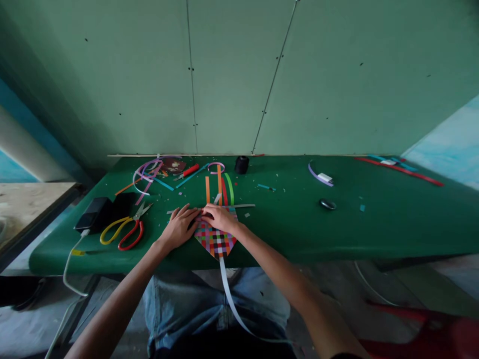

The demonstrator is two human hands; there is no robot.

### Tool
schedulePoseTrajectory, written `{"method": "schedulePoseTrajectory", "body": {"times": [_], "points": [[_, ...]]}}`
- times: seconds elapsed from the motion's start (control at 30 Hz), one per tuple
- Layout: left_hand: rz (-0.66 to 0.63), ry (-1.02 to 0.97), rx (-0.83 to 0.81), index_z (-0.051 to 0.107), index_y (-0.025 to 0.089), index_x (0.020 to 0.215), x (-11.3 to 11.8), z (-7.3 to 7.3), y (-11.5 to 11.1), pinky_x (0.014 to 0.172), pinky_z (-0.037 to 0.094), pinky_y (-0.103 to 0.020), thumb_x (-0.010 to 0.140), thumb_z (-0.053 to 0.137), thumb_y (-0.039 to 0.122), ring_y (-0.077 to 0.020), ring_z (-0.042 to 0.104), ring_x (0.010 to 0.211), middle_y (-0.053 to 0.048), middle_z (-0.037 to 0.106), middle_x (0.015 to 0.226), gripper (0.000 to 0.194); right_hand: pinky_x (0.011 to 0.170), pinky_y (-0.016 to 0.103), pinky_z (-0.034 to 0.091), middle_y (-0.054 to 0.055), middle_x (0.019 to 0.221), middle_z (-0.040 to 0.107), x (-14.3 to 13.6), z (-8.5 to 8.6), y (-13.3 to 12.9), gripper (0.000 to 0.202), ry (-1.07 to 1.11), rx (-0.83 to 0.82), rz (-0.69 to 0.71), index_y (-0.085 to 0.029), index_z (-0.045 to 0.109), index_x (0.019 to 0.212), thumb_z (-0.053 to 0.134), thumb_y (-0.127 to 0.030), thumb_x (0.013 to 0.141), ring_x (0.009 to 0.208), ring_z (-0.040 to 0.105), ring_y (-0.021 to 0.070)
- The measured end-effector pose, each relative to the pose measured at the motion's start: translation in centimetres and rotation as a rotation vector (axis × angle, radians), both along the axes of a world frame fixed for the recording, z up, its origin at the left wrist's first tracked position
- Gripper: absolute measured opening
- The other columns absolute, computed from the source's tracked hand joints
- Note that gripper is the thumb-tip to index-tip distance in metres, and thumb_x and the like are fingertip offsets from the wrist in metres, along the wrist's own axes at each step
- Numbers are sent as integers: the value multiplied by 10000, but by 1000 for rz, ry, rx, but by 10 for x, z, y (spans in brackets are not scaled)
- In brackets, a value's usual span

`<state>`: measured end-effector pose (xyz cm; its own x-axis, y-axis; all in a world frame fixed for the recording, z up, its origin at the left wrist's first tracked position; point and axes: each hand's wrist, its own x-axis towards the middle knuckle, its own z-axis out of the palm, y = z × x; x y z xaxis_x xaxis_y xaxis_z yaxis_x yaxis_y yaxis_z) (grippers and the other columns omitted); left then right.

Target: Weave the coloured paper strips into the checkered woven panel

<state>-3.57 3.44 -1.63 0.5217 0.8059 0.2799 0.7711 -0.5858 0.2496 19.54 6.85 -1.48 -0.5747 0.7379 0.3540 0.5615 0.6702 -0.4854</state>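
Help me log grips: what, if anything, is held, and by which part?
Left hand and right hand touch the woven piece near its far edge; grip unclear.

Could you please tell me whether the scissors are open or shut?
Slightly open: the scissors have blades parted at the tips, and their yellow and red handles stand apart.

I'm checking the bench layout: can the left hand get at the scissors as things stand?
Probably yes: the scissors lie left of the left hand, with nothing bulky between, though it would have to leave the woven piece.
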Motion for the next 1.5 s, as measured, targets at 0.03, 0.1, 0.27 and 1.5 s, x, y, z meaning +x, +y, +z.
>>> {"method": "schedulePoseTrajectory", "body": {"times": [0.03, 0.1, 0.27, 1.5], "points": [[-1, -2, -2, 520, 301, 1557, 0, 0, 0, 1259, 306, -587, 1076, 429, 442, -323, 390, 1541, -56, 604, 1538, 510, 802, 275, 524, 46, 1027, 698, 1, 1, 0, 31, -3, -7, 5, -200, 680, 1009, 687, -229, 1003, 914, 692, 180], [2, -2, -7, 519, 299, 1558, 0, 0, 0, 1256, 307, -589, 1075, 429, 441, -326, 384, 1544, -55, 600, 1542, 511, 807, 278, 530, 48, 1044, 696, 2, 2, 0, 50, -13, -12, 22, -201, 675, 1034, 673, -246, 1011, 921, 693, 183], [-1, 11, -16, 512, 298, 1562, -1, 3, 0, 1252, 298, -610, 1075, 429, 446, -340, 361, 1557, -54, 594, 1549, 516, 867, 313, 546, 70, 1109, 681, 7, 3, -5, 171, -51, 33, 76, -193, 648, 1118, 669, -329, 1016, 1002, 687, 210], [-32, -47, 51, 598, 247, 1487, -2, -4, -1, 1228, 353, -590, 1064, 497, 414, -346, 411, 1523, -86, 635, 1499, 465, 1087, 439, 565, 142, 1407, 673, 1, -2, -12, 340, -118, 167, 28, -165, 671, 1364, 486, -213, 1083, 1247, 685, 281]]}}
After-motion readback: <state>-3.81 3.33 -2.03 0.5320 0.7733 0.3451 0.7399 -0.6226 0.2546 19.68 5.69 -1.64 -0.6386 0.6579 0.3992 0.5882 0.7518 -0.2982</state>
